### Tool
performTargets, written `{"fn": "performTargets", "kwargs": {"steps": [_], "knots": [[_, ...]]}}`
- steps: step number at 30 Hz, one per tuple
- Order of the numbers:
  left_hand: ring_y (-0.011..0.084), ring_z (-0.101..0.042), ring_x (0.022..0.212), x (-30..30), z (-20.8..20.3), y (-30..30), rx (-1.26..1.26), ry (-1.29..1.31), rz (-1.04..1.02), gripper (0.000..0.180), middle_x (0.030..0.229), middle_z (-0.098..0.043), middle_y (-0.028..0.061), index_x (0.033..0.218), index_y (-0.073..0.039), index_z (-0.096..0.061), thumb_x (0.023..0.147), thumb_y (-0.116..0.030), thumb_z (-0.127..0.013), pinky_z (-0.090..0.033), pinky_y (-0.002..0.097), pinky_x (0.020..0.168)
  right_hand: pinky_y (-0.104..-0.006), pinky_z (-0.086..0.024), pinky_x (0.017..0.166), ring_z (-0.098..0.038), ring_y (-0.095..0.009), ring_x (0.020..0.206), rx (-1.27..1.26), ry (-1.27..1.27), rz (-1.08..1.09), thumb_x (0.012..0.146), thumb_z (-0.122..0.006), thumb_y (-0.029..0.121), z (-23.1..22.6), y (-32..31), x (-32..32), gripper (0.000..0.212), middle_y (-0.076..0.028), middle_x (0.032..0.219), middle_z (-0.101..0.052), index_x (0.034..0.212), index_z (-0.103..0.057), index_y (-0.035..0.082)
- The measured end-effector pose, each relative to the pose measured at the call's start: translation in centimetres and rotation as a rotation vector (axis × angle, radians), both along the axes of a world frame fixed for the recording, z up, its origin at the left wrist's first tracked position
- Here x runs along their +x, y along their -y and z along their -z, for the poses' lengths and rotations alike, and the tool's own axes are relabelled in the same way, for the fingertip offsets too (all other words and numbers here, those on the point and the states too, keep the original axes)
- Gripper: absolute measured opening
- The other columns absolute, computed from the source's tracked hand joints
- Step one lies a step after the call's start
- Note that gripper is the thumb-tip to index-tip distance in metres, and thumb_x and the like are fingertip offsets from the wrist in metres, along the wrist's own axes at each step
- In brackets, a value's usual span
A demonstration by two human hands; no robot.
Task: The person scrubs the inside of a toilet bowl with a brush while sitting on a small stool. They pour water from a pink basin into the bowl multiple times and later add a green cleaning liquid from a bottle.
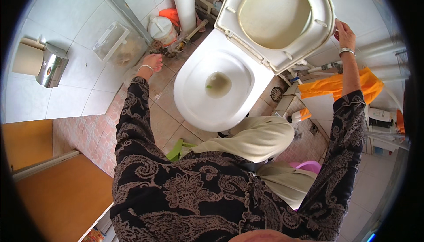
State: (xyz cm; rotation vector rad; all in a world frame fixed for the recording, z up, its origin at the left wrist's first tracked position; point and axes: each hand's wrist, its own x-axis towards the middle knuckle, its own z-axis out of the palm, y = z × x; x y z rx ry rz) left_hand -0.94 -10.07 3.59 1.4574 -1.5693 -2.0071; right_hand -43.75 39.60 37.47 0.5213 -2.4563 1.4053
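Toilet seat (321, 10) stands raised behind glossy oval bowl (191, 87); right hand (346, 35) at seat's rounded edge, pinch unclear. Left hand (153, 62) curled by valve (181, 45), hold unclear; tiled floor (165, 92) open toward bowl.

worn are a black paisley top (185, 189), beige trousers (260, 138) and two silvery bracelets (347, 51).

At 1 o'clock, the top edge crops the raised white oval plastic toilet lid (274, 14); at 2, the right hand (346, 37) is partly hidden. What the left hand (153, 62) touches at 10 — unclear. At 4, a curved purple plastic object (311, 166) — mostly covered.
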Motion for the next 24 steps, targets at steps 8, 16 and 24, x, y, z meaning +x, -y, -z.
{"fn": "performTargets", "kwargs": {"steps": [8,16,24], "knots": [[0.023,-0.06,0.086,-5.2,-0.9,2.4,-0.073,-0.091,-0.064,0.036,0.11,-0.059,0.0078,0.123,-0.012,-0.051,0.09,-0.026,-0.057,-0.054,0.0374,0.069,-0.0335,-0.049,0.068,-0.064,-0.022,0.075,0.303,-0.155,0.284,0.081,-0.061,0.052,-1.0,-2.0,-4.4,0.059,-0.013,0.08,-0.068,0.101,-0.066,-0.004],[0.025,-0.058,0.086,-11.2,1.6,7.6,0.04,-0.276,-0.249,0.03,0.102,-0.056,0.0106,0.116,-0.003,-0.054,0.091,-0.02,-0.054,-0.056,0.0393,0.068,-0.0362,-0.048,0.07,-0.063,-0.024,0.078,0.272,-0.172,0.277,0.087,-0.052,0.027,-1.4,-5.4,-4.9,0.033,-0.016,0.089,-0.068,0.1,-0.063,-0.001],[0.0341,-0.045,0.119,-12.9,1.5,8.9,0.161,-0.353,-0.411,0.047,0.134,-0.038,0.0152,0.134,-0.003,-0.036,0.093,-0.019,-0.052,-0.052,0.0467,0.083,-0.0306,-0.048,0.066,-0.057,-0.014,0.075,0.0,-0.034,0.207,0.092,-0.046,0.017,-1.8,-3.0,-0.4,0.026,-0.009,0.087,-0.066,0.1,-0.063,-0.002]]}}
